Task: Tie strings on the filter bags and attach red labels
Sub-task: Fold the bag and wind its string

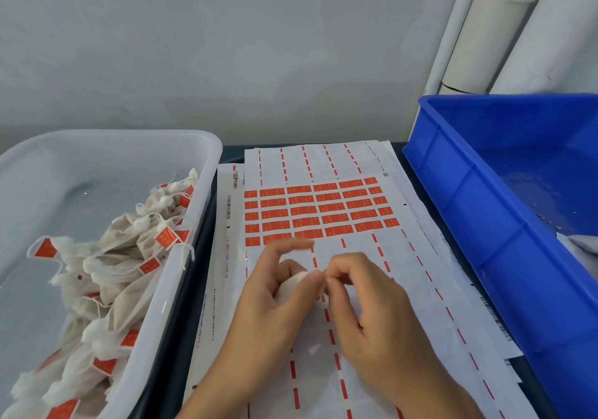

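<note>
My left hand [271, 302] curls around a small white filter bag [296, 281], whose top shows between the fingers. My right hand [365, 302] meets it at the fingertips and pinches something at the bag's top; the string itself is too fine to make out. Both hands hover over a label sheet [356, 257] whose upper part carries several rows of red labels [318, 211]. The lower rows are peeled, leaving only red dashes.
A clear plastic tub [181, 276] on the left holds several tied filter bags with red labels [126, 257]. A blue crate [485, 224] stands on the right with a bit of white material in it. White rolls [504, 30] lean against the wall behind.
</note>
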Motion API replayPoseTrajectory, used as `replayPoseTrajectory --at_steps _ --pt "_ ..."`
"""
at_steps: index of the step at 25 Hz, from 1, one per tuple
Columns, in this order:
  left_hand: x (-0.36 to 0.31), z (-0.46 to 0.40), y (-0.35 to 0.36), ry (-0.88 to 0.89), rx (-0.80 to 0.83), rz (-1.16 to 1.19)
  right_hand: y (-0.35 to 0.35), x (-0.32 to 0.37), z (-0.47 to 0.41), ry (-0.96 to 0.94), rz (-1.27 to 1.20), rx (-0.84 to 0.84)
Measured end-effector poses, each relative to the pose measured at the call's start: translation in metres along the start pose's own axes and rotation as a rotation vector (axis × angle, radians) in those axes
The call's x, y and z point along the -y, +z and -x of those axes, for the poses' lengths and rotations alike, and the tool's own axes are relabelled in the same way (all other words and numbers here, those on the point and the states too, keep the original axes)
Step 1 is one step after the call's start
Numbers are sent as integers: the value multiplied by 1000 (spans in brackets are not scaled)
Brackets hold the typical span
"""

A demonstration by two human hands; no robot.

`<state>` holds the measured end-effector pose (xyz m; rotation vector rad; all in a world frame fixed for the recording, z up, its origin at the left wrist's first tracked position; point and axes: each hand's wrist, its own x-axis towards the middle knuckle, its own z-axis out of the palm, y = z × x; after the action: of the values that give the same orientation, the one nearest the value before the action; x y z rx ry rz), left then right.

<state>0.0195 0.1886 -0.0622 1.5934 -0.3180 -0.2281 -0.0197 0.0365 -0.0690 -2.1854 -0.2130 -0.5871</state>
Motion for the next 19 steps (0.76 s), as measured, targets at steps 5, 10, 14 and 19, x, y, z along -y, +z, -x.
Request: replayPoseTrajectory --at_steps 5,10,14,19 --pt "-2 2 -3 99 -13 -202 -8 -4 0 61 -33 2" --pt "-7 4 -6 121 -9 -353 -21 -11 -1 -110 295 -122" --pt "-8 2 -5 133 -56 -469 -20 -12 0 -84 348 -129" --pt "-6 2 -9 162 -76 -589 -29 -8 -6 137 297 28"
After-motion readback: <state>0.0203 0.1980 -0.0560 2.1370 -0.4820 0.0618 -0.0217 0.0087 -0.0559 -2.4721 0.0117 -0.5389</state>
